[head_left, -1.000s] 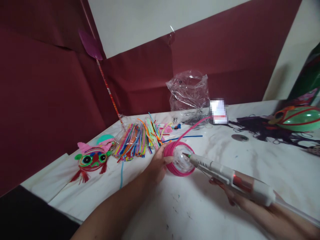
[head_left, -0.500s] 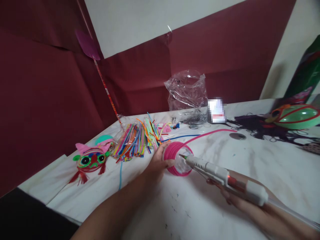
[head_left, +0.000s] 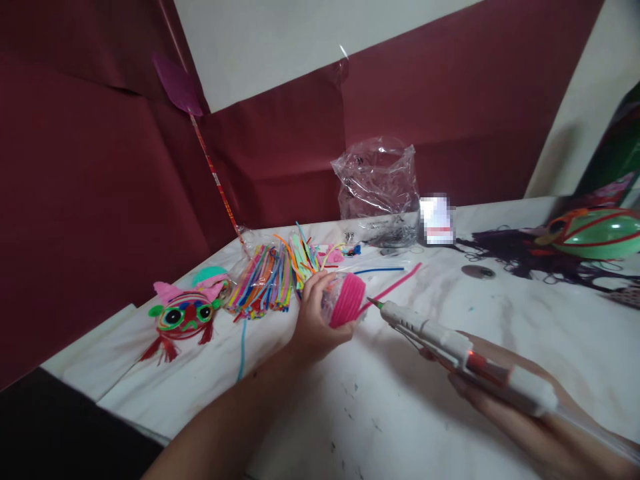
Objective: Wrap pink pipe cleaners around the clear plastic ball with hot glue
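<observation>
The left hand [head_left: 320, 323] is curled round a clear plastic piece [head_left: 327, 303] wound with pink cord [head_left: 349, 300], fingers over the top and thumb along the lower side, just above the table [head_left: 425, 427]. The right hand [head_left: 500, 415] is closed round a white glue gun [head_left: 450, 341], its nozzle [head_left: 376, 304] beside the wound coils; whether the tip touches them, I cannot tell. Half a second ago the clear end faced the nozzle; now the piece has been turned so the coils show side-on, and the cord's 1 loose tail [head_left: 395, 285] runs out past the tip. That seems to put the spot where the tail leaves the coils within the gun's reach for gluing. Just beyond lies 1 blue stem [head_left: 383, 269]; to the left are bundled colored stems [head_left: 265, 283] and a decorated face with 2 large eyes [head_left: 186, 317]. Farther back stands a clear bag [head_left: 377, 183].
</observation>
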Demonstrator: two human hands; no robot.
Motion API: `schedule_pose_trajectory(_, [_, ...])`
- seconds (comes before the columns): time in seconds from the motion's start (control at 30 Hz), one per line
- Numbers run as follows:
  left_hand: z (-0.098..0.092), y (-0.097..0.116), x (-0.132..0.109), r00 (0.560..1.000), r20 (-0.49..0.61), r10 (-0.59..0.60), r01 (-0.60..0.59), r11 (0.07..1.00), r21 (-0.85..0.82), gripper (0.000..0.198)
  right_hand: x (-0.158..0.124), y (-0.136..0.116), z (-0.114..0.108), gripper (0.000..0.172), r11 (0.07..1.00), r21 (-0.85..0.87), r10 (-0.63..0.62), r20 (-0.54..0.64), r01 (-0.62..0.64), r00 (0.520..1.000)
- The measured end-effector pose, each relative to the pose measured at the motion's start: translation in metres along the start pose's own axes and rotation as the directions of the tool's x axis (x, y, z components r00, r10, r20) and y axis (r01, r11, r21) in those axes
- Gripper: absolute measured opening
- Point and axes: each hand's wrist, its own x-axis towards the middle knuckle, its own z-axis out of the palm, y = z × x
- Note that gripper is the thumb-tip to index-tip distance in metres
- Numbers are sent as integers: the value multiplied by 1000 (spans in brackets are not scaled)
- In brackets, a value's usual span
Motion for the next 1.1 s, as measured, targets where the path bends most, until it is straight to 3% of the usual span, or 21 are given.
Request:
schedule_pose_trajectory(0.3, [0,-2,0,999,16,30,-30,999,-18,79,-3,2,10,21,998,16,56,10,-56,998])
schedule_pose_trajectory(0.53, [0,-4,0,997,49,59,-59,998,-5,82,1,-9,-3,21,996,25,79,60,-81,995])
schedule_pose_trajectory(0.67, [0,0,2,999,34,-42,45,994,-103,78,2,-11,-10,23,996,52,63,100,-69,993])
schedule_pose_trajectory(0.77, [-1,4,4,985,10,-171,169,959,-228,76,1,-12,-7,25,993,47,105,63,-108,993])
schedule_pose_trajectory(0.87, [-2,7,5,975,25,-219,216,926,-309,78,1,-13,-4,23,996,11,91,80,-92,993])
schedule_pose_trajectory(1.1, [-2,6,2,994,42,-96,104,961,-255,79,4,-1,-8,17,998,-31,55,119,-51,991])
